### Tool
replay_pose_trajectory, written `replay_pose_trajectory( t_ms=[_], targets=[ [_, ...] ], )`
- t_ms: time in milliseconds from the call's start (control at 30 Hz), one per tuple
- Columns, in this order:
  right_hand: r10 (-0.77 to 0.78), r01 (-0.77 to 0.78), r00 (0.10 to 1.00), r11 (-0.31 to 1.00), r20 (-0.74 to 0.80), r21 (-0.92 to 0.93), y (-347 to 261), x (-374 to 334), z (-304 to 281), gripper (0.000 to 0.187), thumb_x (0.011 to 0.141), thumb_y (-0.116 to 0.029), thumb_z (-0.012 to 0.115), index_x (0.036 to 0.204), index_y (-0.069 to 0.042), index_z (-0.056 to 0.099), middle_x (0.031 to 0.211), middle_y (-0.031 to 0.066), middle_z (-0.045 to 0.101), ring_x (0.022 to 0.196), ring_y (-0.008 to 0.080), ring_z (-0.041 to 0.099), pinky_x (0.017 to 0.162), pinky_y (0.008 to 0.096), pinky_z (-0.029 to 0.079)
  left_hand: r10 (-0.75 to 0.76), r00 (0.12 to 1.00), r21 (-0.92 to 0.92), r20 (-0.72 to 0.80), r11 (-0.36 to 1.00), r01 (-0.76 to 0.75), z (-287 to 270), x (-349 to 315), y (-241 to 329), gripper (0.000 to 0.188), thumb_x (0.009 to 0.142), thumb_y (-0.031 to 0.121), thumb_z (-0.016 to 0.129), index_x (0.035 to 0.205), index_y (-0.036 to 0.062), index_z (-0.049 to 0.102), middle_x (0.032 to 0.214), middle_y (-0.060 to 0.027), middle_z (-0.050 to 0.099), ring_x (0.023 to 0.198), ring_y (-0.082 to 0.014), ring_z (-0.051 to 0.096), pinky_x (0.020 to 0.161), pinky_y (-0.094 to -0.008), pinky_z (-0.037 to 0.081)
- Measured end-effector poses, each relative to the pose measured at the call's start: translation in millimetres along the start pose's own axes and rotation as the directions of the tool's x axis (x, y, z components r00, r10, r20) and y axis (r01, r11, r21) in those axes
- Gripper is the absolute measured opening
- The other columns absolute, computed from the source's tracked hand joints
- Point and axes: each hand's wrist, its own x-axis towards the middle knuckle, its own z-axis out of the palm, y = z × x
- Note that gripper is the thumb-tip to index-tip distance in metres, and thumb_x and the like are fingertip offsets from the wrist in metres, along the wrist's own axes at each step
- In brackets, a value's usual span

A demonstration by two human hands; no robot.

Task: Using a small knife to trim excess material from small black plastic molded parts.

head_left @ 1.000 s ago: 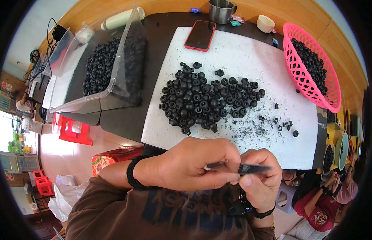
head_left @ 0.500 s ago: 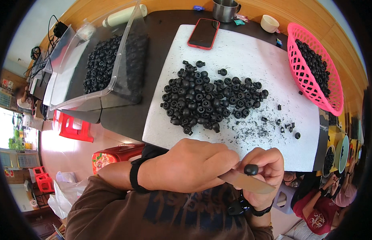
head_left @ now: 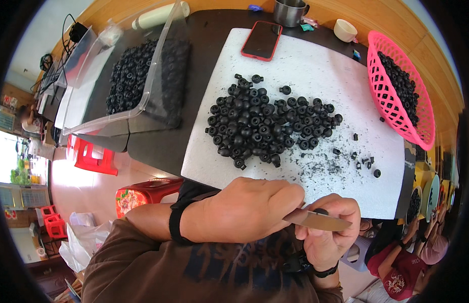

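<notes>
My left hand (head_left: pixel 244 211) is closed around a small knife (head_left: pixel 322 221), whose blade points right across my other hand. In the fingertips of my right hand (head_left: pixel 331 248) is a round black rubber piece (head_left: pixel 320 211), mostly hidden behind the blade; the blade appears to lie against it. Beyond my hands, a heap of similar black rubber pieces (head_left: pixel 259 118) covers the middle of a white foam sheet (head_left: pixel 206 169). Black crumbs (head_left: pixel 322 165) and several small cut-off stubs (head_left: pixel 364 160) are scattered to the right of the heap.
A clear plastic bin (head_left: pixel 138 113) of black pieces stands at the left, and a pink basket (head_left: pixel 375 83) of them at the right. A phone (head_left: pixel 261 40), metal mug (head_left: pixel 289 12) and cream cup (head_left: pixel 345 30) sit at the back. Another person (head_left: pixel 401 267) works at the far right.
The blade has risen and swung flatter, now covering most of the piece that showed above it. My right hand has shifted slightly and its fingers have turned. The view has moved a little.
</notes>
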Motion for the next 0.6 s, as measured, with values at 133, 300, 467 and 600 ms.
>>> replay_pose_trajectory(
  t_ms=[133,300,467,600],
  targets=[
    [-0.211,0.243,0.931,0.967,0.298,-0.075,-6,0,-4,0.029,0.081,-0.003,0.066,0.100,0.002,0.045,0.068,0.0152,0.058,0.055,0.0183,0.056,0.054,0.0277,0.049,-0.257,0.963,-0.025,0.076,0.965,0.260,-3,9,1,0.014,0.083,0.011,0.060,0.091,0.0028,0.051,0.073,-0.0094,0.056,0.061,-0.0249,0.057,0.054,-0.0342,0.046],
    [-0.155,0.155,0.988,0.988,0.002,0.005,2,-1,-9,0.029,0.082,-0.006,0.066,0.100,0.000,0.045,0.076,0.0163,0.056,0.058,0.0171,0.056,0.052,0.0275,0.049,-0.332,0.931,-0.421,0.154,0.830,0.366,-18,10,11,0.013,0.092,0.015,0.052,0.092,0.0021,0.051,0.073,-0.0060,0.053,0.064,-0.0122,0.049,0.059,-0.0276,0.041],
    [-0.131,0.130,0.991,0.991,-0.006,-0.026,2,-1,-13,0.031,0.082,-0.008,0.067,0.101,0.000,0.044,0.082,0.0163,0.055,0.061,0.0168,0.056,0.053,0.0260,0.048,-0.215,0.899,-0.561,0.382,0.719,0.410,-27,17,11,0.017,0.093,0.020,0.051,0.092,0.0026,0.052,0.075,-0.0020,0.052,0.068,-0.0075,0.045,0.061,-0.0238,0.039],
    [-0.131,0.133,0.991,0.988,0.031,-0.079,1,-2,-14,0.031,0.081,-0.006,0.067,0.102,0.000,0.044,0.083,0.0160,0.056,0.067,0.0168,0.057,0.059,0.0249,0.049,-0.142,0.885,-0.646,0.443,0.634,0.425,-29,22,14,0.018,0.093,0.021,0.051,0.092,0.0029,0.052,0.076,0.0011,0.051,0.070,-0.0050,0.043,0.061,-0.0228,0.038]
  ],
)
